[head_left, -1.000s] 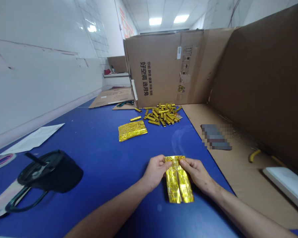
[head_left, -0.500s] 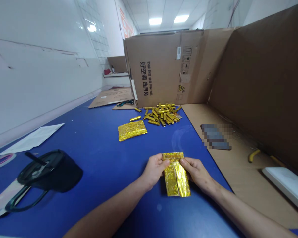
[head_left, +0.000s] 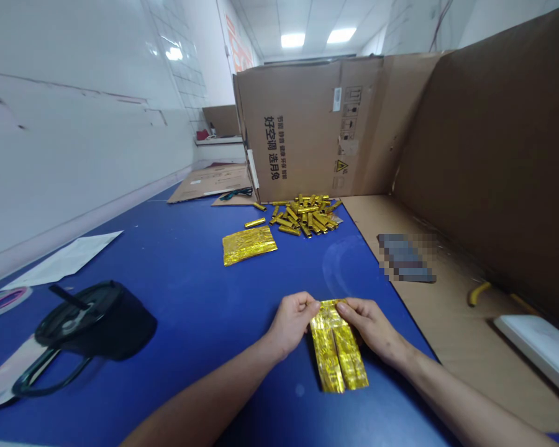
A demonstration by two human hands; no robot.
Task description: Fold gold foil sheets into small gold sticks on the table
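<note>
My left hand (head_left: 289,324) pinches the upper left corner of a gold foil sheet (head_left: 327,357), its thumb on top. The upper right corner is between the thumb and fingers of my right hand (head_left: 371,324). The crinkled sheet hangs down toward me over the blue table, its lower part parted by a narrow gap into two flaps. Fingers behind the foil are hidden. Farther off lies a flat gold foil stack (head_left: 250,244), and behind it a heap of small rolled gold foil tubes (head_left: 310,217).
A black lidded mug (head_left: 97,323) with a handle stands at left, near a tape roll (head_left: 2,304) and white paper (head_left: 65,259). Cardboard walls (head_left: 307,136) close off the back and right. A blurred dark flat object (head_left: 406,257) and a white box (head_left: 538,354) lie at right.
The gold foil sheet has moved a little toward me, and its upper edge has come down. The gap between its flaps spreads wider at the bottom. Both hands keep their grip.
</note>
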